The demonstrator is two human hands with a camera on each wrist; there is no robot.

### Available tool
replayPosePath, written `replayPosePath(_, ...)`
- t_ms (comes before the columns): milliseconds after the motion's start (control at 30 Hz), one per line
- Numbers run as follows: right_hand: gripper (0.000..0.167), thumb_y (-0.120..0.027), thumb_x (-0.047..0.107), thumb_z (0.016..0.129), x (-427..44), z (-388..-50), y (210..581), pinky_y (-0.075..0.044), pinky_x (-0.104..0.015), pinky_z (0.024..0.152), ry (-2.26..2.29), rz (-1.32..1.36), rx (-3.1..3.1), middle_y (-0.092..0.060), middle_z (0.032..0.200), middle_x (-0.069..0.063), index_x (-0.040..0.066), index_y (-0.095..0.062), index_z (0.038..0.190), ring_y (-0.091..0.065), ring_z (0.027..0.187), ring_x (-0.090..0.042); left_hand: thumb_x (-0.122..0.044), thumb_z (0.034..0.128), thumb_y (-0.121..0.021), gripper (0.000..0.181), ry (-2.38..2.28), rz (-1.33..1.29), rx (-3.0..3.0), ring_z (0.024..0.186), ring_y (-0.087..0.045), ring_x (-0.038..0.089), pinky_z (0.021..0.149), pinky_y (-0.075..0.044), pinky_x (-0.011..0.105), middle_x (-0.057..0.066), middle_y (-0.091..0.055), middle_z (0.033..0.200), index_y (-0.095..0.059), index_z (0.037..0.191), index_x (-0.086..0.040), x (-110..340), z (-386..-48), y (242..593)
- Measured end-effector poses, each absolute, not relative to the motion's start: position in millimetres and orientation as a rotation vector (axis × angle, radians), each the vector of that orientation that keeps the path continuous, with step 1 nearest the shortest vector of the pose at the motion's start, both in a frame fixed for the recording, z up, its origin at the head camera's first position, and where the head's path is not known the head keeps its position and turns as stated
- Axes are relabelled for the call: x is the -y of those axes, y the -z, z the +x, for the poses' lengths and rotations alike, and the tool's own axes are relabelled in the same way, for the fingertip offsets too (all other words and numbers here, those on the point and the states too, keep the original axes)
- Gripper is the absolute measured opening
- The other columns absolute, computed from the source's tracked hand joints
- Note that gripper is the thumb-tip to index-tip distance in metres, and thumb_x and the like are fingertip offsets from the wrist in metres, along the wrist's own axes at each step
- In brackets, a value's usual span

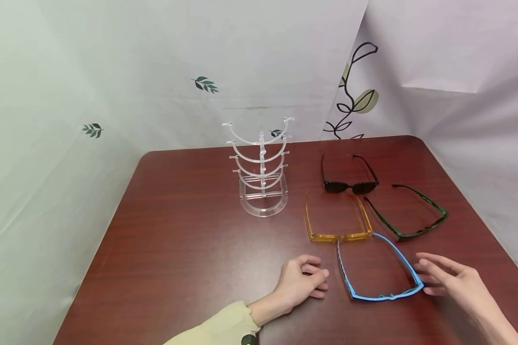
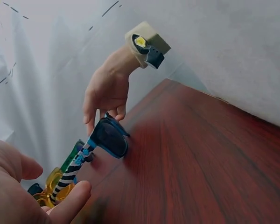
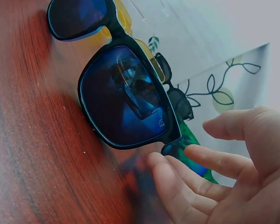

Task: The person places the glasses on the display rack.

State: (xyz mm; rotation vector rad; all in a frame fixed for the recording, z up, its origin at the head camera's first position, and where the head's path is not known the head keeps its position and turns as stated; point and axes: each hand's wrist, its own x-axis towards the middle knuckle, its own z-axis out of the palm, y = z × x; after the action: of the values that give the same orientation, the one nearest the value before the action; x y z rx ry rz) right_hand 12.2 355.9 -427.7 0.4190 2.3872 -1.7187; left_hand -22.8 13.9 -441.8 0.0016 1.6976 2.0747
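So the biggest thing here is the dark red wooden table (image 1: 177, 239), with a clear display rack (image 1: 263, 168) standing toward the back, four curved arms, nothing hung on any of them. Next, the blue sunglasses (image 1: 388, 298), at the near edge of the cluster right of the rack, between the person's hands. Temples are unfolded, so my guess is that's why they sit steady. The lenses face the person, the temples run back toward the wall, drifting left, and the long axis of the front goes roughly side to side, right end a touch farther off.

Behind them: amber glasses (image 1: 325, 238), green glasses (image 1: 407, 235), black sunglasses (image 1: 338, 187), spread out, probably so each is easy to grab.

Hands last. Left hand (image 1: 300, 282) is loosely bent, holding nothing, just beside the striped temple. Right hand (image 1: 457, 282) is half open, gripping nothing, fingertips right by the other front corner; can't tell if they touch. Looks like they flank the pair to reach both ends.
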Motion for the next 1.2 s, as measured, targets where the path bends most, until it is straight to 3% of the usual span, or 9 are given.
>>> replayPosePath(233, 0.024, -0.059, 0.019, 0.103, -354.9, 11.1, 431.7, -0.061, -0.035, 0.066, 1.733, 0.434, -2.313, -0.071, 0.097, 0.013, 0.034, -0.073, 0.114, -0.070, 0.084, -0.008, 0.002, 0.0872, -0.071, 0.036, -2.070, -0.039, -1.662, 0.068, -0.072, 0.027, 0.061, -0.061, 0.035, 0.013, -0.071, 0.085, -0.056, 0.119, 0.009, -23.0, -25.1, 445.9)
replayPosePath(533, 0.028, -0.058, 0.016, 0.103, -350.9, 6.9, 432.0, -0.059, -0.031, 0.062, 1.784, 0.398, -2.254, -0.075, 0.090, -0.007, 0.039, -0.074, 0.107, -0.071, 0.082, -0.011, 0.003, 0.0861, -0.071, 0.038, -2.072, -0.076, -1.613, 0.070, -0.071, 0.025, 0.061, -0.062, 0.036, 0.014, -0.070, 0.085, -0.056, 0.120, 0.008, -31.9, -24.7, 447.3)
replayPosePath(1200, 0.021, -0.063, 0.021, 0.101, -345.3, 3.3, 436.6, -0.058, -0.033, 0.064, 1.689, 0.432, -2.280, -0.072, 0.092, -0.002, 0.040, -0.071, 0.104, -0.071, 0.081, -0.014, 0.010, 0.0853, -0.070, 0.030, -2.072, -0.110, -1.525, 0.072, -0.070, 0.024, 0.066, -0.062, 0.038, 0.010, -0.069, 0.081, -0.060, 0.113, 0.003, -48.4, -21.2, 446.5)
